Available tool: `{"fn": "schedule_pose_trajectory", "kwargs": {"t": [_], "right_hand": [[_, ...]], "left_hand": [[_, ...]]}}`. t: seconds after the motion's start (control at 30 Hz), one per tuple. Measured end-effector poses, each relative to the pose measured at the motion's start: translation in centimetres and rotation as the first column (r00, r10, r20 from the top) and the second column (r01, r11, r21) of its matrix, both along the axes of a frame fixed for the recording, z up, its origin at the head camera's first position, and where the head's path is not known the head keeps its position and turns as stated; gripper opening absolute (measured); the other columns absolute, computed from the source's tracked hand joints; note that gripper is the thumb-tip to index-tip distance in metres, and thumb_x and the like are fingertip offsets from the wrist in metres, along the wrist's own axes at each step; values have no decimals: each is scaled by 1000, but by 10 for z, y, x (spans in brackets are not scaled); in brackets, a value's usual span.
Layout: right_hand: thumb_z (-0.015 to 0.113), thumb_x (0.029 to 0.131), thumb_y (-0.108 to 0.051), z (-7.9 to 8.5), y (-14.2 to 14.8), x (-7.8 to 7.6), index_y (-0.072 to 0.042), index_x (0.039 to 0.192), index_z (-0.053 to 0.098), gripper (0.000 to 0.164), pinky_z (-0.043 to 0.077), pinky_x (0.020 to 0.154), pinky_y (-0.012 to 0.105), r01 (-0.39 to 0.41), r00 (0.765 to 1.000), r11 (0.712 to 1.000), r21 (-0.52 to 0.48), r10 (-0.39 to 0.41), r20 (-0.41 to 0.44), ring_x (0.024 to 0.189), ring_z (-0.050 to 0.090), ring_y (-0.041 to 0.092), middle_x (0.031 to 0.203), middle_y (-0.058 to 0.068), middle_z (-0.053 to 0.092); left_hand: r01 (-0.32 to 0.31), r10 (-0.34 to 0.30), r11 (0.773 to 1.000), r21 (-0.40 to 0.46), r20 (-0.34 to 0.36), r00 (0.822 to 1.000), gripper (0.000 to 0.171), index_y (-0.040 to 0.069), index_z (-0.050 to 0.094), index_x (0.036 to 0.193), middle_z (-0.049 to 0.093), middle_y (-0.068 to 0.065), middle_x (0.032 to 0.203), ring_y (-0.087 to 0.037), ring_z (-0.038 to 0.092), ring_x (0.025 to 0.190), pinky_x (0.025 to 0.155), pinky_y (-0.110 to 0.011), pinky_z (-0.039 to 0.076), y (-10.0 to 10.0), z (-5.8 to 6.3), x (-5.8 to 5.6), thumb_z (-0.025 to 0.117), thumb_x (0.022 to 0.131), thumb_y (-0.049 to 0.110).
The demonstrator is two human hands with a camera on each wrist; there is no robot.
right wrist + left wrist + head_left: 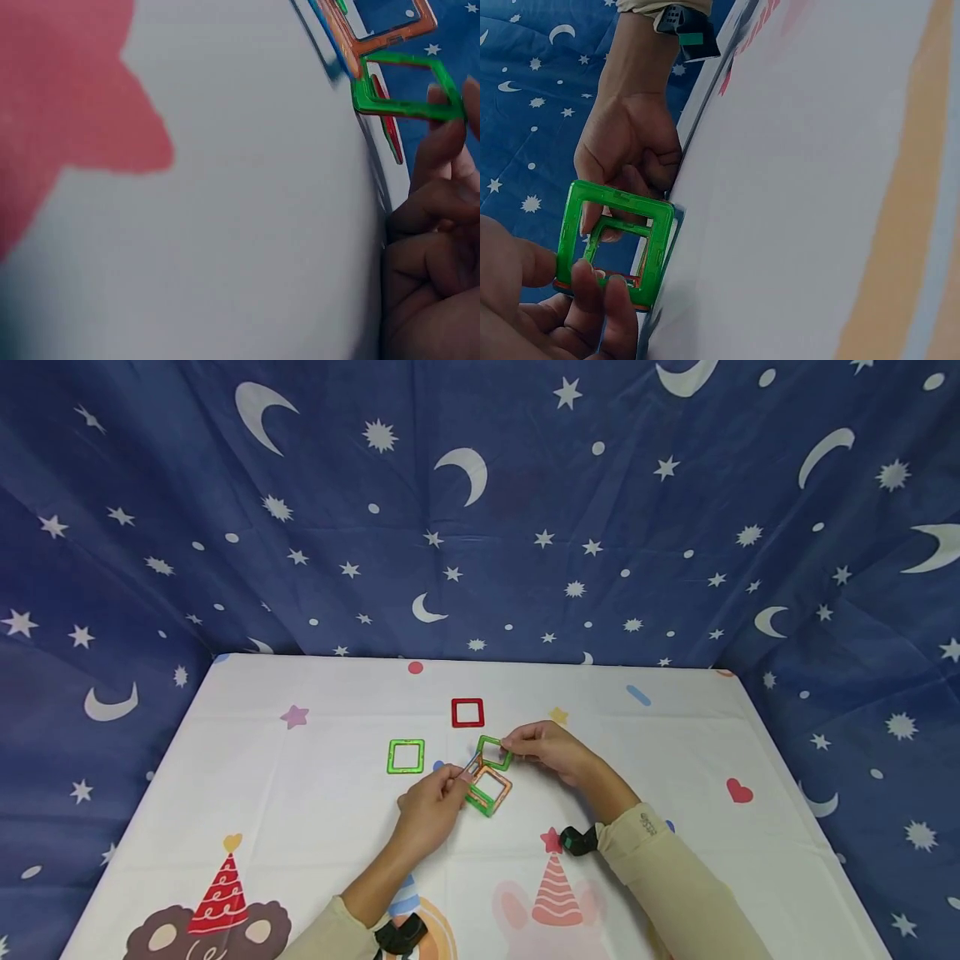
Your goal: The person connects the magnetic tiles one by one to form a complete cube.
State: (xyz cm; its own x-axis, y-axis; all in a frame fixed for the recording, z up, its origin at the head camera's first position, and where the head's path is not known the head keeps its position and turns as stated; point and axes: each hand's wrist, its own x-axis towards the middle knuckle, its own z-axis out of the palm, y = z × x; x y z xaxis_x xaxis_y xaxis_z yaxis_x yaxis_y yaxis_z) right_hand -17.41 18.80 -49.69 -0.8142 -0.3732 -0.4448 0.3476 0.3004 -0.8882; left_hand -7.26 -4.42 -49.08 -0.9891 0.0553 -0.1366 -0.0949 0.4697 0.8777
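My left hand (431,808) grips a joined piece of square magnetic tiles above the table. In it show an orange tile (504,792) and a green tile (622,196), the latter facing the left wrist camera. Across from it, my right hand (553,750) pinches another green tile (409,109) by one edge, between thumb and fingertips. That tile's far edge meets the orange tile (394,37) at a corner or edge; whether they are joined I cannot tell. Fingers hide part of the left-hand piece.
A red square tile (453,712) lies flat on the table behind the hands. To the left lies a separate green square tile (391,757). White cloth with printed shapes covers the table (300,793); a blue star-patterned curtain (510,593) hangs behind it.
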Motion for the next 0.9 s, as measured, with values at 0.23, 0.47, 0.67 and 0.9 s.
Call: {"fn": "schedule_pose_trajectory", "kwargs": {"t": [0.23,0.47,0.67,0.9], "right_hand": [[71,94,-18,1,7,1,6,107,71,27,45,71,26,-26,999,999,-46,25,-23,78,54,14,87,-4,66],[72,93,-17,0,7,1,8,108,70,29,45,72,27,-46,999,997,-55,45,-13,81,53,15,89,-3,67],[73,93,-14,-2,9,1,8,106,70,26,45,74,27,-92,995,994,-55,90,-38,81,50,15,83,-5,63],[73,92,-12,-3,11,1,5,100,71,18,46,71,25,-143,989,988,-65,140,-47,78,53,11,80,-6,66]], "left_hand": [[-27,27,999,33,-1,1000,23,17,72,100,58,9,72,-8,53,68,94,-51,31,-1,1,0,57,105,34],[-60,61,998,32,-25,998,20,19,73,100,52,9,70,-7,48,63,87,-40,32,-2,-1,0,61,103,35],[-52,53,997,54,-24,998,23,16,77,104,60,7,68,-5,54,59,69,-28,43,-4,-4,0,66,100,36],[-34,29,992,123,40,999,34,8,77,116,73,0,78,-9,59,69,62,-24,46,-6,-3,-2,67,100,35]]}}
